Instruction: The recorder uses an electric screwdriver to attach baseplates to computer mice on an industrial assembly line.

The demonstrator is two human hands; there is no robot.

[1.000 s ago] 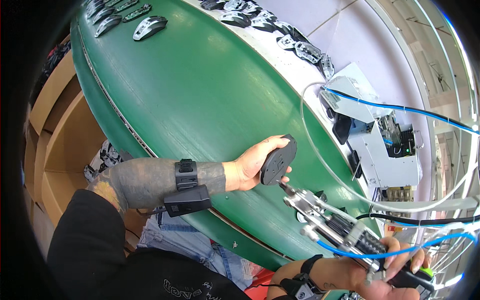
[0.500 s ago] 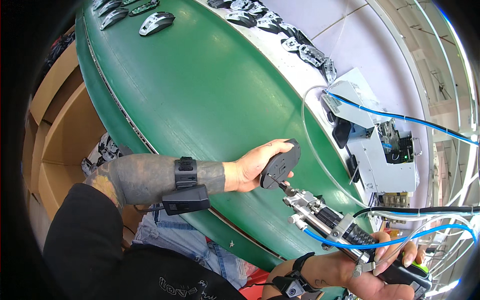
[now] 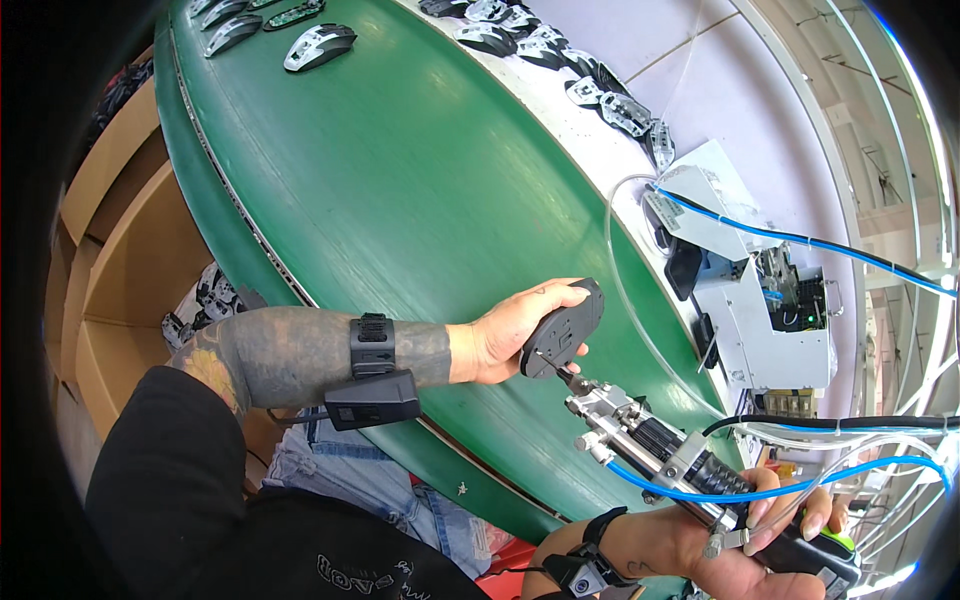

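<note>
My left hand (image 3: 512,332) is closed round a black computer mouse (image 3: 563,330), its underside turned toward the screwdriver, thumb over the far end. In my right hand (image 3: 745,550) is a powered screwdriver (image 3: 655,445) with a metal feed head, a black grip and a blue air hose. Its tip touches, or nearly touches, the mouse's underside at the near end; the exact contact is too small to tell. Both hands are above the green work surface (image 3: 400,200).
White and black mouse shells (image 3: 320,46) lie at the far left, and several more (image 3: 625,112) line the white ledge. A white machine (image 3: 765,335) stands at right, with hoses (image 3: 800,235) crossing nearby. Cardboard boxes (image 3: 125,260) are beside my left arm.
Both hands, the mouse and the screwdriver keep almost the same place. The screwdriver's rear end and the background shift only very slightly.
</note>
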